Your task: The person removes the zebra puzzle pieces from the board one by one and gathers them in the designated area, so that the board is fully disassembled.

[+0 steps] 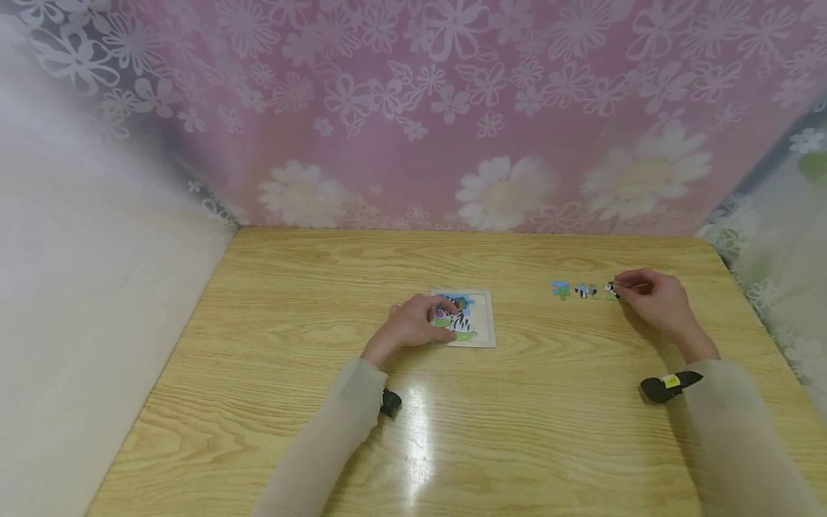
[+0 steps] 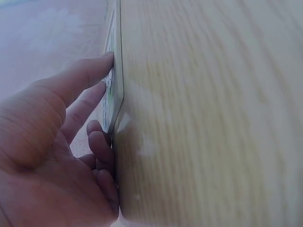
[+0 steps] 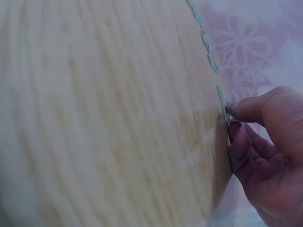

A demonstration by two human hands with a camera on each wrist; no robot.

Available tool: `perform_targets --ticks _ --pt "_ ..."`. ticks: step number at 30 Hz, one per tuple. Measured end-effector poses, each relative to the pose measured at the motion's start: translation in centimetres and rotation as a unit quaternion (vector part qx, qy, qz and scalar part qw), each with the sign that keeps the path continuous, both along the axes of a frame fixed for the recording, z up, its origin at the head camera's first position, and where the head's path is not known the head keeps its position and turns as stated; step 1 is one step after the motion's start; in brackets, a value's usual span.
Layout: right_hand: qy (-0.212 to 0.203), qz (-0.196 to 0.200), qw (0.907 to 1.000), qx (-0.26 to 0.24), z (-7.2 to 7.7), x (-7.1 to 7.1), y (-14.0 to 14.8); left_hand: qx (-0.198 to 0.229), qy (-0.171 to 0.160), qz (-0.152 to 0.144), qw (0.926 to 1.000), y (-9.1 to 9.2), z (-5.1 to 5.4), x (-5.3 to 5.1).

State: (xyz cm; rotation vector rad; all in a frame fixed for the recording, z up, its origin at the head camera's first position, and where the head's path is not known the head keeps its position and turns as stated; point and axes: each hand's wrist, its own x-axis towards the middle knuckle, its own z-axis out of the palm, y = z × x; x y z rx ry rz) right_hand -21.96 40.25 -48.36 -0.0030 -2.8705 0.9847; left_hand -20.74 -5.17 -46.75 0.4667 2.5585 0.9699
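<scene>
A square white puzzle tray [image 1: 486, 319] lies on the table with zebra-picture pieces [image 1: 461, 324] fitted in its left part. My left hand [image 1: 413, 321] rests at the tray's left side, its thumb [image 2: 90, 71] and a forefinger spread over the pieces, other fingertips bent against the table. To the right, my right hand [image 1: 662, 301] pinches a black-and-white puzzle piece [image 1: 610, 290], low at the tabletop. In the right wrist view the thumb [image 3: 246, 109] touches this piece [image 3: 222, 101]; the forefinger's contact is hidden.
Left of the right hand lie a blue-and-green tree piece [image 1: 560, 289] and small mixed-colour pieces [image 1: 585, 291] in a row. The wood-grain table [image 1: 517, 431] meets a pink flowered curtain [image 1: 413, 179] at its back edge, with pale cloth on both sides.
</scene>
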Motion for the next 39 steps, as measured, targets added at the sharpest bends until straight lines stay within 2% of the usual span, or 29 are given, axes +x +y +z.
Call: perform_targets --ticks 5,8,11,15,20,24,28,39 --pt "-0.012 -0.011 0.9998 -0.012 0.1 0.3 0.0 0.016 -0.002 0.000 0.9999 -0.2 -0.2 -0.1" --pt "-0.017 -0.013 0.9996 -0.018 0.4 0.7 -0.4 0.041 -0.008 0.007 0.9991 -0.4 -0.3 -0.2" --pt "-0.017 -0.005 0.9996 -0.021 1.1 1.2 -1.2 0.076 -0.008 0.019 0.9969 -0.6 -0.4 -0.2" --pt "0.006 0.023 0.9994 -0.026 2.0 1.6 -3.0 0.101 0.017 0.045 0.9937 -0.6 -0.4 -0.4" --pt "0.039 0.065 0.9966 -0.033 2.7 1.8 -5.7 0.060 0.039 0.071 0.9949 -0.3 -0.3 -0.5" --pt "0.033 0.087 0.9950 -0.035 2.9 1.6 -8.0 0.007 0.042 0.074 0.9963 0.2 -0.2 -0.6" --pt "0.024 0.105 0.9934 -0.040 2.7 1.2 -10.1 -0.025 0.050 0.077 0.9954 0.4 -0.3 -0.8" --pt "0.005 0.152 0.9872 -0.048 2.1 0.6 -15.5 -0.026 0.052 0.079 0.9952 0.5 -0.1 -0.8"
